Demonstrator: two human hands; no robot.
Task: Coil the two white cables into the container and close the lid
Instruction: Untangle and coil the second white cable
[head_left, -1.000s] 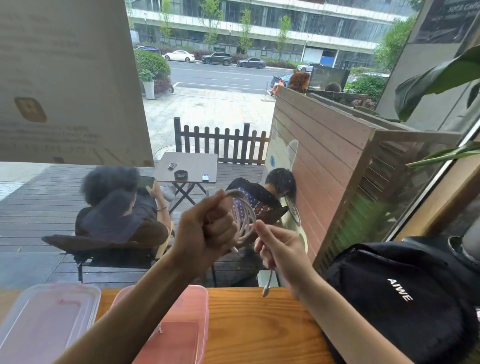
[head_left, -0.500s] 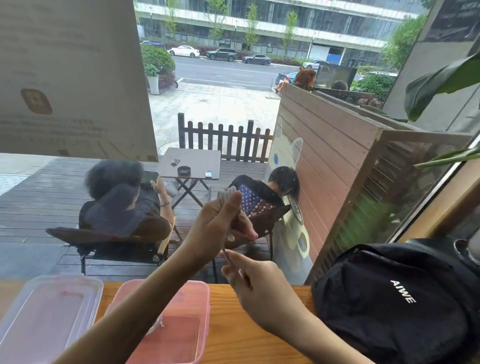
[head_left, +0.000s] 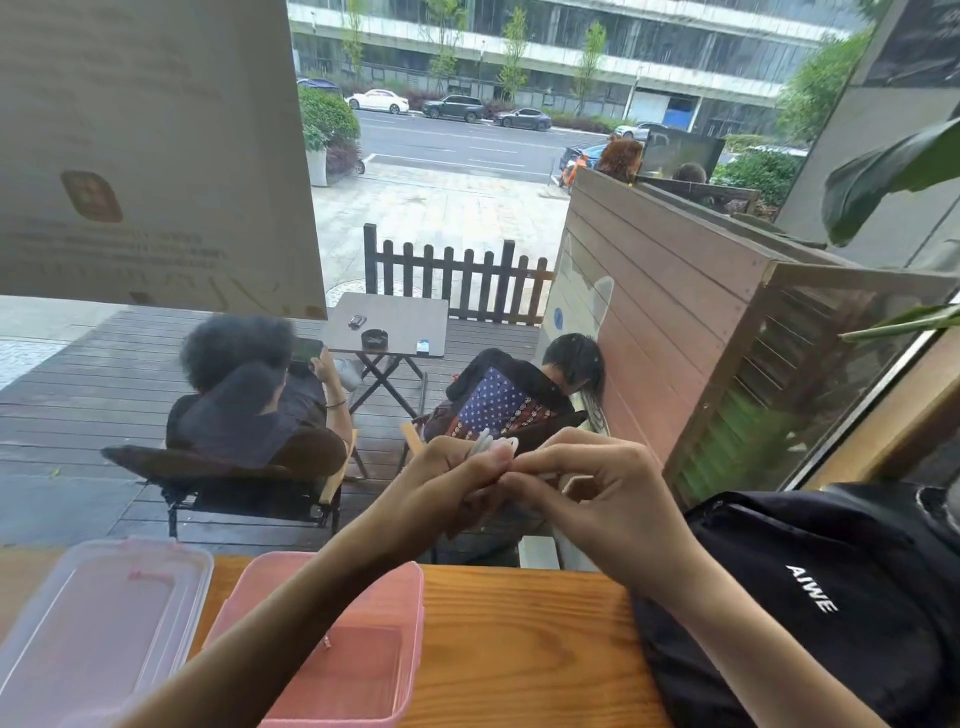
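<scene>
Both hands, left (head_left: 457, 483) and right (head_left: 597, 499), pinch the coiled white cable (head_left: 491, 447) above the bench; open pink container (head_left: 332, 644) lies below-left, nearer the left hand.

White cable (head_left: 492, 446) bunched in tight loops at frame centre, pink container (head_left: 363, 613) open at lower centre, clear lid (head_left: 98, 623) flat at lower left

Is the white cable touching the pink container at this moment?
Apart. The head view shows the white cable held bunched between the left hand and right hand, raised well clear of the pink container.
</scene>
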